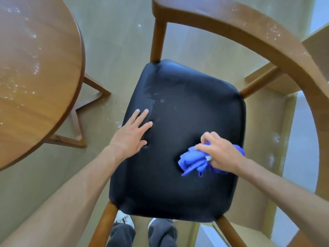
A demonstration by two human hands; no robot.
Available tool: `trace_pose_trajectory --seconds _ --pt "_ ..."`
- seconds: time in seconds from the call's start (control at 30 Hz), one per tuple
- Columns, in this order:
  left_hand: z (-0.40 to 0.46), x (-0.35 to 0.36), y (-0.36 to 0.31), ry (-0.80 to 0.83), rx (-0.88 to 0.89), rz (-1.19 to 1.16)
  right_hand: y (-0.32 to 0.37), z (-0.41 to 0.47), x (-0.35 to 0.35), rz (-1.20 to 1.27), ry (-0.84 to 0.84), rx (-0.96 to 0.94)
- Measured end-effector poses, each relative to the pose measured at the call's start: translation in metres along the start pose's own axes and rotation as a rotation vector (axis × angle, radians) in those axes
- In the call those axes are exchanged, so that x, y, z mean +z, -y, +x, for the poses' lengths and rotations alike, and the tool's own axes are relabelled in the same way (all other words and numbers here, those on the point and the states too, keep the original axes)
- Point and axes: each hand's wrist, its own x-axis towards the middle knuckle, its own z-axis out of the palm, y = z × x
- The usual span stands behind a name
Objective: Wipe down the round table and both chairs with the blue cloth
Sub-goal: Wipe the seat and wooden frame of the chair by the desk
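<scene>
A wooden chair with a black padded seat (179, 132) stands directly below me, its curved wooden backrest (263, 34) arching over the far and right side. My right hand (219, 151) is shut on the bunched blue cloth (193, 162), pressing it onto the right part of the seat. My left hand (132, 133) lies flat and open on the seat's left edge, fingers spread. A pale smear shows on the seat's far left area. The round wooden table (35, 72) fills the upper left.
The table's wooden legs (78, 122) stand on the beige floor between table and chair. Light wooden furniture (277, 82) sits to the right behind the chair. My legs and shoes (142, 230) are at the seat's near edge.
</scene>
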Motion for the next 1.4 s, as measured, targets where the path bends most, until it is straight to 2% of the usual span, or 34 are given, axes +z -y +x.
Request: trace_pose_trajectory --seconds 0.13,0.2,0.23,0.3,0.4,0.47,0.5,0.57,0.6,0.7,0.73,0.77,0.8,0.87,0.93,1.0,1.07,1.17,1.23,1.27,1.4 --pt "-0.005 0.008 -0.001 -0.027 -0.001 0.054 -0.031 0.107 -0.036 0.135 -0.404 0.590" --pt "-0.011 0.012 -0.001 -0.073 -0.021 0.057 -0.022 0.149 -0.050 0.261 -0.461 0.799" --pt "-0.014 0.014 -0.001 -0.113 -0.023 0.028 -0.010 0.160 -0.050 0.238 -0.436 0.814" --pt "-0.021 0.017 -0.001 -0.211 -0.034 -0.129 0.028 0.157 -0.034 0.078 -0.406 0.683" --pt "-0.027 0.009 -0.001 -0.345 -0.236 -0.446 0.103 0.102 0.002 0.063 -0.358 0.323" --pt "-0.028 -0.003 0.001 -0.392 -0.333 -0.477 0.134 0.068 0.021 0.038 -0.257 0.170" --pt "-0.029 -0.009 0.001 -0.412 -0.322 -0.427 0.140 0.061 0.023 0.038 -0.183 0.141" --pt "-0.028 -0.021 0.001 -0.424 -0.172 -0.315 0.134 0.064 0.015 0.062 -0.094 0.184" --pt "-0.028 -0.027 -0.002 -0.405 -0.053 -0.292 0.123 0.068 0.010 0.150 -0.050 0.171" --pt "-0.026 -0.040 -0.020 -0.144 0.242 -0.345 0.076 0.066 -0.016 0.732 0.138 0.199" --pt "-0.024 -0.039 -0.028 -0.052 0.315 -0.305 0.059 0.060 -0.022 0.908 0.099 0.255" --pt "-0.022 -0.035 -0.037 0.005 0.379 -0.217 0.042 0.051 -0.023 1.005 -0.010 0.340" --pt "-0.020 -0.030 -0.046 0.041 0.437 -0.097 0.027 0.043 -0.022 1.004 -0.143 0.447" --pt "-0.017 -0.019 -0.063 0.112 0.489 0.151 0.004 0.024 -0.006 0.817 -0.371 0.620" --pt "-0.015 -0.007 -0.073 0.125 0.466 0.308 -0.005 0.010 0.013 0.555 -0.480 0.662" --pt "-0.015 -0.001 -0.075 0.031 0.463 0.352 -0.007 0.004 0.033 0.353 -0.496 0.650" --pt "-0.011 -0.006 -0.071 -0.150 0.450 0.336 -0.006 0.007 0.048 0.260 -0.461 0.658" --pt "0.018 -0.027 -0.065 -0.399 0.158 0.197 0.001 0.018 0.068 0.188 -0.376 0.699" --pt "0.042 -0.042 -0.067 -0.377 -0.063 0.163 0.003 0.022 0.078 0.143 -0.368 0.720" --pt "0.053 -0.041 -0.066 -0.345 -0.103 0.172 0.003 0.023 0.081 0.128 -0.378 0.723" --pt "0.053 -0.038 -0.055 -0.415 0.132 0.101 -0.001 0.024 0.089 0.089 -0.427 0.717"
